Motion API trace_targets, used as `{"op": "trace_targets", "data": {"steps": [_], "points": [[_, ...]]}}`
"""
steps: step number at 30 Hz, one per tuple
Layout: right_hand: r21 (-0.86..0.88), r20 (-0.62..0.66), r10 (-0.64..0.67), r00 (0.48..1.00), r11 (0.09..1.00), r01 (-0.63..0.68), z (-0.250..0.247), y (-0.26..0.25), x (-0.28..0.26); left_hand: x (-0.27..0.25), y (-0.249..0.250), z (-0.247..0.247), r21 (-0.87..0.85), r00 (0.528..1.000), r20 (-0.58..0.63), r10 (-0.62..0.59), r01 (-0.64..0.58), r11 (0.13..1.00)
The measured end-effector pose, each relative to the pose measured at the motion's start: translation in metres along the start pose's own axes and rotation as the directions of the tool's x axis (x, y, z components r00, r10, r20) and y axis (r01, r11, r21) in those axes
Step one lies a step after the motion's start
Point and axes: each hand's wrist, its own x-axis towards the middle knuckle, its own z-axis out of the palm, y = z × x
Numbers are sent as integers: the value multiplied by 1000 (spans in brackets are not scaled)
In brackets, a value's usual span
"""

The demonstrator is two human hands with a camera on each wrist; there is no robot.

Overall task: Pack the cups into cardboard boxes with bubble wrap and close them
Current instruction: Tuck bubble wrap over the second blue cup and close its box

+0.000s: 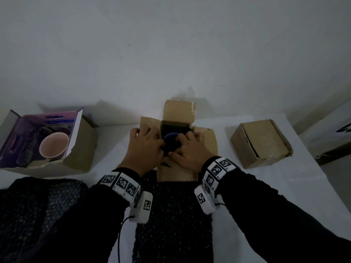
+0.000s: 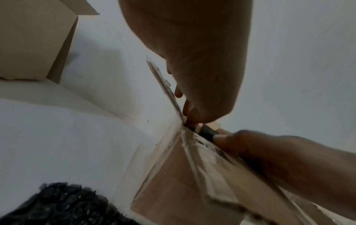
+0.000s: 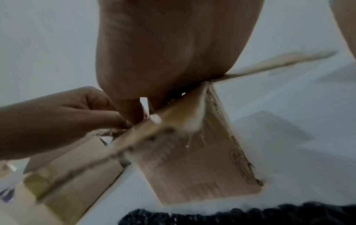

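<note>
An open brown cardboard box (image 1: 176, 173) stands at the table's middle with its flaps spread. A dark blue cup (image 1: 171, 142) sits in its opening. My left hand (image 1: 152, 144) curls round the cup's left side, my right hand (image 1: 183, 147) round its right side, both reaching down into the box. In the left wrist view my left hand's fingers (image 2: 189, 109) dip behind the box's flap beside a dark sliver of the cup (image 2: 207, 134), which the right thumb (image 2: 225, 141) touches. The right wrist view shows the right hand (image 3: 163, 45) against the box (image 3: 192, 159).
A larger open box (image 1: 79, 156) at the left holds a pink cup (image 1: 54, 148). A closed cardboard box (image 1: 262, 143) stands at the right. Black bubble wrap (image 1: 172, 215) lies in front of the middle box, with more (image 1: 38, 205) at the near left. A white wall rises behind.
</note>
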Motion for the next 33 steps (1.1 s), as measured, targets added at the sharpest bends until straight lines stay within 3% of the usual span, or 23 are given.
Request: {"op": "trace_targets", "data": {"steps": [5, 9, 12, 14, 18, 22, 28, 33], "points": [[-1, 77, 47, 996, 999, -47, -1, -1, 4, -3, -1, -1, 71, 988, 146, -45, 35, 997], [301, -162, 123, 979, 951, -70, -3, 0, 10, -2, 0, -1, 55, 975, 208, -76, 66, 996], [422, -155, 111, 982, 906, -36, 2, -1, 21, -1, -3, 0, 6, 975, 214, -51, 51, 999], [381, -147, 95, 985, 924, -32, 0, -1, 27, -1, -7, 0, -103, 987, 160, -32, 49, 993], [47, -58, 67, 996, 997, -64, -2, -5, 33, -8, -12, 4, -362, 996, 76, -38, 63, 930], [-51, -47, 41, 998, 998, -44, -12, -10, 37, -16, -16, 13, -289, 996, 82, -25, 48, 956], [-239, 10, -133, 991, 962, 131, -18, -14, 38, -22, -17, 14, -261, 996, 94, 0, 25, 965], [-148, 73, -44, 996, 988, 54, -15, -10, 38, -16, -8, 6, -4, 991, 130, 30, -30, 1000]]}}
